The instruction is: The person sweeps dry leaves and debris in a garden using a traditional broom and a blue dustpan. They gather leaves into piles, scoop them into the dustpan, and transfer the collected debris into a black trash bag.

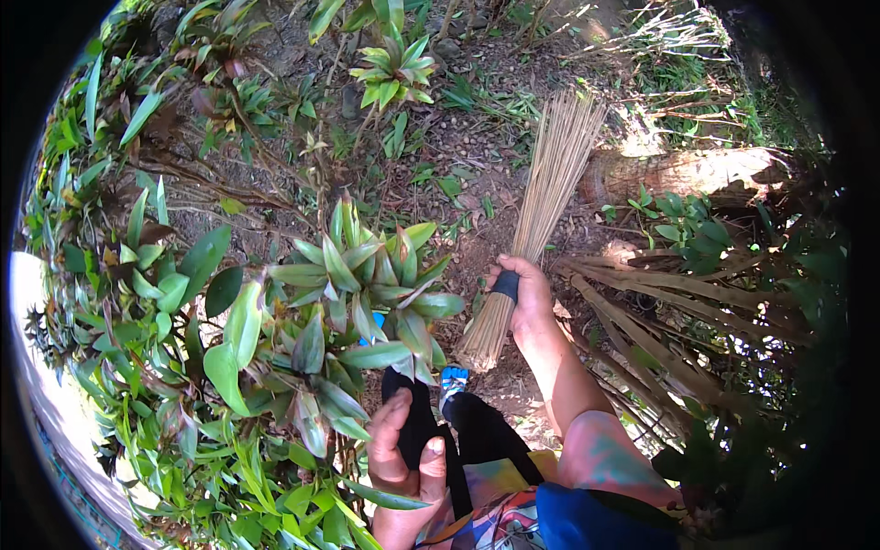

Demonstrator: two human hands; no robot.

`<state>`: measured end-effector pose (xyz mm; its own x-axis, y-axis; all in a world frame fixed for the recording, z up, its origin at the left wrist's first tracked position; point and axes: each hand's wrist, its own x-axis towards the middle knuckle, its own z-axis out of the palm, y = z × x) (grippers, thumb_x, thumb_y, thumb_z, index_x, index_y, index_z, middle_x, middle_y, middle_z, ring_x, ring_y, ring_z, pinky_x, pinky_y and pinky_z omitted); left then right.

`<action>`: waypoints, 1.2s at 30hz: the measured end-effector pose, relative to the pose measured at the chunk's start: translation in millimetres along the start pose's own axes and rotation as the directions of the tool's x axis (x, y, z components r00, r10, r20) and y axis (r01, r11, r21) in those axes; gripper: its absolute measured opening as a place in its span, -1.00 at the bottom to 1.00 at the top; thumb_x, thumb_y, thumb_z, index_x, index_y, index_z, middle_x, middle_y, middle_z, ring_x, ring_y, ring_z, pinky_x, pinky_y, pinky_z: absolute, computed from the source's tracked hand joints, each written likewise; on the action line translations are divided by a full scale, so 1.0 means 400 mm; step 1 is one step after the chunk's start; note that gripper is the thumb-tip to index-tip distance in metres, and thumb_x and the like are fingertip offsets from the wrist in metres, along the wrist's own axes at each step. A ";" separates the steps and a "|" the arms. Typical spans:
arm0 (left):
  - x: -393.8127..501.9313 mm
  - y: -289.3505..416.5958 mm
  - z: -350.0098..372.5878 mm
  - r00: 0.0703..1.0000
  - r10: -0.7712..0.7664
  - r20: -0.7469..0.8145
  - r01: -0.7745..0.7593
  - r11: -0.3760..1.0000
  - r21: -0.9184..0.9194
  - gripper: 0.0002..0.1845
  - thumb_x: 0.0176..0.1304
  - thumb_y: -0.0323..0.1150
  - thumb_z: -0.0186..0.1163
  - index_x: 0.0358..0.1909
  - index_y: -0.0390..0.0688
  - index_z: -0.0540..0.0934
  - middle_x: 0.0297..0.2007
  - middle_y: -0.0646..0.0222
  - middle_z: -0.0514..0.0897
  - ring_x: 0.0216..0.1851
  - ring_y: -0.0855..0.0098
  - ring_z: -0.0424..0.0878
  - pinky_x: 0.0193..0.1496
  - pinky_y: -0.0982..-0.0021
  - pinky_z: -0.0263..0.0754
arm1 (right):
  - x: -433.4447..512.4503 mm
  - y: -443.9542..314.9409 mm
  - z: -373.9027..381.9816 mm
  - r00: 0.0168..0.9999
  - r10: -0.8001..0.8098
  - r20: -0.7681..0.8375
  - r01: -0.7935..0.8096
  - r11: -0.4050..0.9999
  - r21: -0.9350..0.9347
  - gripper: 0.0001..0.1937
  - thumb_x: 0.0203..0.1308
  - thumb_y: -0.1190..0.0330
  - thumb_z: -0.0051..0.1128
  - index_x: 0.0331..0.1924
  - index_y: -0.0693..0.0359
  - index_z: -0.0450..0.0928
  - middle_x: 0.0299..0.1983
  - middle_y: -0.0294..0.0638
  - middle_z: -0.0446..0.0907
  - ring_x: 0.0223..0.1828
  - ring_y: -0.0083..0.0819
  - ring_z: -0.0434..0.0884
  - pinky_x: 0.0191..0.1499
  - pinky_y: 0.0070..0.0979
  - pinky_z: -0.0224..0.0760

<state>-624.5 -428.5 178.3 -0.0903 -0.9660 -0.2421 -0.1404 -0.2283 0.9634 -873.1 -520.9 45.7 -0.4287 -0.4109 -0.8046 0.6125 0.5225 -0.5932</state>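
Note:
My right hand (529,292) is wrapped around a stick broom (560,172) at its dark band, near the butt end of the bundle. The broom's thin bristles fan out away from me, above the littered soil. Close to my body, my left hand (409,464) is raised with thumb and fingers apart, holding nothing. A long green leaf (385,496) crosses in front of its palm. Just beyond that hand grows a leafy plant (364,275) with green and purplish leaves.
Dense shrubs (172,295) fill the left side. Several bare woody stems (660,295) spread at the right, below a fallen log (687,172). Cut twigs (667,34) lie at the far right. My blue shoe (454,381) stands on the soil (474,240), strewn with dry leaves.

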 end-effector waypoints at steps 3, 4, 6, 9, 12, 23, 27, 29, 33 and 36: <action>0.012 0.025 -0.040 0.974 -0.158 0.162 0.173 0.981 -0.083 -0.63 0.25 -0.39 0.21 0.07 -0.29 0.46 0.04 0.09 0.58 0.14 0.23 0.50 0.29 0.22 0.27 | -0.007 -0.055 0.001 0.998 0.001 -0.068 -0.002 1.000 -0.008 -0.83 0.07 0.40 0.20 -0.28 0.24 0.49 -0.45 -0.18 0.58 -0.51 -0.39 0.60 -0.42 -0.47 0.52; 0.022 0.027 -0.048 0.969 -0.137 0.205 0.156 0.985 -0.078 -0.63 0.24 -0.39 0.21 0.06 -0.28 0.46 0.03 0.09 0.59 0.13 0.24 0.51 0.27 0.23 0.28 | -0.003 -0.070 -0.002 0.996 -0.006 -0.090 0.008 1.000 0.018 -0.83 0.05 0.42 0.22 -0.29 0.26 0.49 -0.48 -0.17 0.57 -0.54 -0.37 0.60 -0.46 -0.45 0.52; 0.045 0.011 -0.054 0.962 -0.088 0.257 0.132 0.978 -0.160 -0.62 0.22 -0.39 0.24 0.05 -0.28 0.47 0.01 0.10 0.60 0.10 0.26 0.53 0.24 0.25 0.30 | -0.001 -0.104 -0.007 0.992 -0.016 -0.123 0.016 1.000 -0.003 -0.83 0.02 0.44 0.26 -0.32 0.28 0.49 -0.51 -0.17 0.56 -0.57 -0.35 0.59 -0.50 -0.44 0.53; 0.057 -0.008 -0.047 0.956 -0.165 0.241 0.239 0.916 -0.322 -0.62 0.23 -0.38 0.25 0.05 -0.27 0.47 0.03 0.08 0.59 0.10 0.26 0.52 0.25 0.25 0.28 | 0.043 -0.150 -0.028 0.997 -0.017 -0.080 0.015 1.000 -0.025 -0.83 0.03 0.43 0.26 -0.32 0.28 0.50 -0.51 -0.16 0.56 -0.57 -0.35 0.60 -0.50 -0.43 0.54; 0.067 -0.017 -0.042 0.948 -0.259 0.182 0.316 0.813 -0.489 -0.62 0.27 -0.39 0.22 0.09 -0.27 0.46 0.05 0.11 0.58 0.12 0.27 0.50 0.23 0.24 0.29 | 0.095 -0.218 -0.020 0.996 -0.012 -0.093 0.008 0.999 -0.042 -0.83 0.02 0.43 0.27 -0.33 0.28 0.50 -0.51 -0.15 0.57 -0.57 -0.35 0.60 -0.48 -0.42 0.57; 0.202 -0.242 -0.022 0.844 -0.531 0.077 0.535 0.844 -0.043 -0.76 0.27 -0.44 0.17 -0.04 -0.24 0.52 -0.12 0.29 0.59 -0.07 0.43 0.54 0.07 0.39 0.39 | 0.429 -0.379 -0.083 0.972 -0.145 -0.186 0.135 0.989 -0.065 -0.64 -0.02 0.65 0.20 -0.13 0.33 0.31 -0.47 -0.12 0.51 -0.58 -0.36 0.56 -0.61 -0.41 0.54; 0.273 -0.274 0.059 0.822 -0.568 0.038 0.569 0.819 -0.076 -0.78 0.31 -0.37 0.12 -0.06 -0.21 0.52 -0.15 0.34 0.59 -0.12 0.52 0.52 -0.01 0.46 0.37 | 0.458 -0.451 -0.155 0.975 -0.116 -0.192 0.089 0.985 -0.145 -0.32 -0.09 0.72 0.19 0.17 0.19 0.17 -0.42 -0.12 0.50 -0.59 -0.37 0.55 -0.67 -0.40 0.50; 0.386 -0.190 0.110 0.738 -0.673 0.042 0.674 0.737 -0.047 -0.77 0.32 -0.34 0.10 -0.05 -0.20 0.52 -0.16 0.35 0.60 -0.12 0.54 0.52 -0.06 0.49 0.37 | 0.473 -0.505 -0.193 0.973 -0.175 -0.154 0.141 0.968 -0.207 -0.17 -0.12 0.73 0.19 0.32 0.11 0.09 -0.41 -0.13 0.50 -0.60 -0.38 0.54 -0.69 -0.41 0.48; 0.532 -0.136 0.222 0.735 -0.673 0.082 0.676 0.737 -0.007 -0.82 0.37 -0.38 0.11 -0.06 -0.19 0.52 -0.19 0.40 0.60 -0.13 0.56 0.51 -0.03 0.49 0.38 | 0.531 -0.614 -0.313 0.961 -0.198 -0.193 0.139 0.948 -0.285 0.03 -0.12 0.74 0.17 0.48 -0.04 -0.11 -0.35 -0.12 0.53 -0.61 -0.41 0.51 -0.72 -0.42 0.43; 0.602 -0.097 0.294 0.688 -0.704 0.177 0.714 0.700 0.013 -0.84 0.37 -0.41 0.13 -0.08 -0.24 0.51 -0.21 0.39 0.59 -0.13 0.56 0.50 0.02 0.50 0.37 | 0.555 -0.708 -0.356 0.964 -0.164 -0.210 0.100 0.953 -0.287 0.03 -0.12 0.73 0.17 0.48 -0.03 -0.11 -0.21 -0.08 0.54 -0.59 -0.39 0.53 -0.71 -0.44 0.43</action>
<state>-756.9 -638.1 69.0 -0.1379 -0.4823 -0.8651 -0.1756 -0.8477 0.5006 -1236.1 -653.7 30.9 -0.6534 -0.3245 -0.6839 0.3501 0.6714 -0.6531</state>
